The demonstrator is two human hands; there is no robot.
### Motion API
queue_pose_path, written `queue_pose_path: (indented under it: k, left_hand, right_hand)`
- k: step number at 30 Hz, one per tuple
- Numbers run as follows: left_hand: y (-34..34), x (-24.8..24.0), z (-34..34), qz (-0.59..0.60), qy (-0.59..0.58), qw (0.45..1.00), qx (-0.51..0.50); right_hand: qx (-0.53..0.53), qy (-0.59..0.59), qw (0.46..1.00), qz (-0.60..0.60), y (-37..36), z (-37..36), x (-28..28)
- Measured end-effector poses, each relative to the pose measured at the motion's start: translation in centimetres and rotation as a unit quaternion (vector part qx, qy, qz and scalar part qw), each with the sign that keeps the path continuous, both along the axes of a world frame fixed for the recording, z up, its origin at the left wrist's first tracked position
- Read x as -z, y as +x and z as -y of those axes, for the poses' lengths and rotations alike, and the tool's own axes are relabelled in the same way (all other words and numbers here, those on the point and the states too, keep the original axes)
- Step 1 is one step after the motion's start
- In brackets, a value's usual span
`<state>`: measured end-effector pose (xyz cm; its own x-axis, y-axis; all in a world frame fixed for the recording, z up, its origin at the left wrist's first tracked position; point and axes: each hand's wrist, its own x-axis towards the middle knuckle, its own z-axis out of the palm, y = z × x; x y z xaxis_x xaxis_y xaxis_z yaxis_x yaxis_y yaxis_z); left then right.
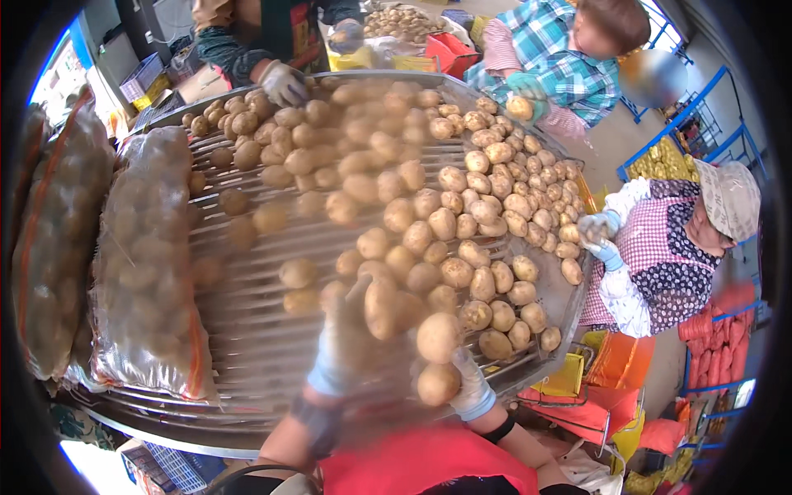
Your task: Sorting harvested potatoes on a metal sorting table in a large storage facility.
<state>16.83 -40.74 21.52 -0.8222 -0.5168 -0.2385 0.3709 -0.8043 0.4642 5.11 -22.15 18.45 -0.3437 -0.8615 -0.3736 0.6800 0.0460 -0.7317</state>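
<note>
Potatoes [483, 285] lie in a broad heap over a slatted metal sorting table [256, 330]. My left hand [337, 342], in a pale blue and white glove, is raised over the near side of the slats, closed around a potato [380, 307]; motion blurs its fingers. My right hand [473, 386], gloved alike, grips a potato [438, 384] at the table's near edge. Another potato [439, 337] sits just above that one, against the same hand's fingertips. The fingers of my right hand are partly hidden behind the potatoes.
Filled, clear potato sacks [148, 264] stand along the left of the table. Around it are co-workers: a gloved hand [284, 84] at the back, a checked sleeve [528, 41] at back right, a floral-sleeved person [643, 256] at right. Orange and yellow containers [619, 363] stand at lower right.
</note>
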Motion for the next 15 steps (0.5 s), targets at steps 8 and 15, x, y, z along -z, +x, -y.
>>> queue_pose_path:
  k: [8,15]
  left_hand:
    - [-1.8,1.2,-6.0,0.184,-0.496,0.839,0.13]
    - [-7.8,4.2,-6.9,0.193,-0.112,0.961,0.162]
  right_hand:
    - [0.032,-0.044,0.996,0.074,0.5,-3.0,-5.3]
    - [0.13,-0.461,0.878,0.026,0.3,-11.1,-2.9]
